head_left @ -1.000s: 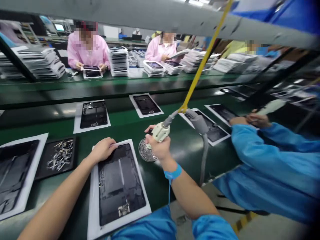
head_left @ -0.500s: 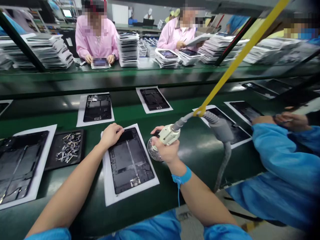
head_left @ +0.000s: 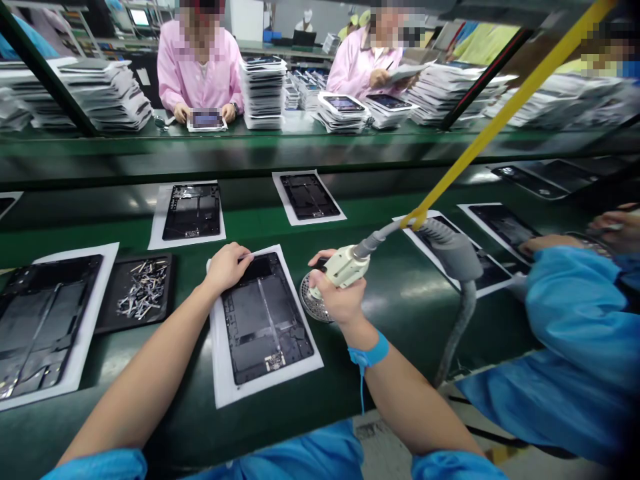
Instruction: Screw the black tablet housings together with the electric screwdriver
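My left hand [head_left: 227,267] rests with curled fingers on the top left corner of a black tablet chassis [head_left: 265,320] that lies on a white sheet [head_left: 223,380] on the green belt. My right hand [head_left: 336,293] is closed round a cream electric screwdriver [head_left: 345,267], tip down over a round perforated screw dish [head_left: 314,305]. A grey hose [head_left: 463,287] and a yellow cord [head_left: 500,113] run up from the tool. A blue strap [head_left: 369,353] circles my right wrist.
A black tray of small metal parts [head_left: 140,290] lies left of the chassis. More chassis on white sheets [head_left: 193,212] dot the belt. A co-worker's blue sleeve [head_left: 575,320] is at my right. Two people in pink [head_left: 200,60] work among stacked trays [head_left: 263,90] across the line.
The view has lifted and the chassis on its sheet has drifted slightly right. Both hands keep their places, left on the chassis corner, right on the screwdriver above the dish.
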The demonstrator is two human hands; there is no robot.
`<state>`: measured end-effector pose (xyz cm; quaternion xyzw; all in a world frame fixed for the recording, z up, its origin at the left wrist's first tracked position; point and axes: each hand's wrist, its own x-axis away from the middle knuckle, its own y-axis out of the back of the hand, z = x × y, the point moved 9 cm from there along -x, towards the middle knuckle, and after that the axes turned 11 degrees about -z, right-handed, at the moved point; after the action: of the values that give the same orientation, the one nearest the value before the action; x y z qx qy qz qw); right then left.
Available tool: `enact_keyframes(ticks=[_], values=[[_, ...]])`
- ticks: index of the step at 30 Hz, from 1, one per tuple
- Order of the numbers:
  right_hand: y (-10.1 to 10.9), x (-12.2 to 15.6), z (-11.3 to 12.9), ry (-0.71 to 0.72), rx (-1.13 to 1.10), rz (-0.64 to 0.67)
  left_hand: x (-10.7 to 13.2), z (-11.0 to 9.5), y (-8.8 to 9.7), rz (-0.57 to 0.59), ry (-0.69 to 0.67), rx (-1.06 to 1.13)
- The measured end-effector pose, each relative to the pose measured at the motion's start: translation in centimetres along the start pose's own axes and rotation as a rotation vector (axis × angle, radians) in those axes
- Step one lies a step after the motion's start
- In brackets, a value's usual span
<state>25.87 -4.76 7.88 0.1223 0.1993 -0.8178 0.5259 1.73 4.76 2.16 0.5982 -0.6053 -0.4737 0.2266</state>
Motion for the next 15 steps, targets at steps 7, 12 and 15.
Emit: enact_keyframes(ticks=[7,12,15], values=[[-0.2,0.2,0.3,0.011,0.006,0.010,0.1,0.0,-0.1,0.001,-0.006,0.000],[-0.1,0.0,1.3,0.017,0.014,-0.024,0.1,-0.1,-0.2,0.000,-0.003,0.000],[-0.2,0.9,2.1,-0.005,-0.065,0.002,0.3,-0.4,-0.3,0.007,-0.005,0.002]])
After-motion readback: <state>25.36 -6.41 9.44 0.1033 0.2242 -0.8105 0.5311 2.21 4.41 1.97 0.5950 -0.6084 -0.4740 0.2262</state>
